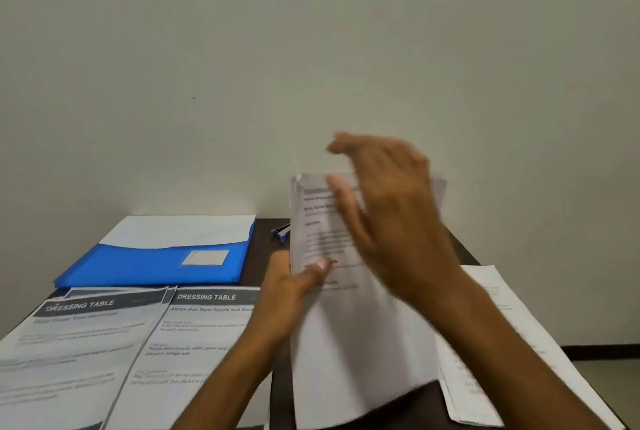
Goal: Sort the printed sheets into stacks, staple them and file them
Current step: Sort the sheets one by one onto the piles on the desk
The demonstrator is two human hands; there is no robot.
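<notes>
Head view. Two sheets (194, 343) lie flat at lower left of the desk (259, 256), both headed "DRESSING TABLE". The right one reads "Attach Hair Dryer Nozzle and Store", cut off by the left forearm; body text on both is too blurred to read. The left sheet's subtitle is smeared, not legible.

Blue folder (152, 265) sits behind them with white paper tucked in it and a pale label on the front; label writing too small to tell.

Left hand (294, 287) holds a stack of papers (346, 343) raised and tilted over the desk, thumb pinching its left edge, other fingers hidden behind. Printed lines on the top page are motion-blurred.

Right hand (388, 208) is in front of the stack's upper part, fingers spread and mostly straight, heavily blurred; cannot tell if it touches the paper.

Small dark and blue stapler (280, 232) on the desk just left of the stack, partly hidden.

More sheets (502, 343) at right, partly covered by the right forearm, text unreadable.
</notes>
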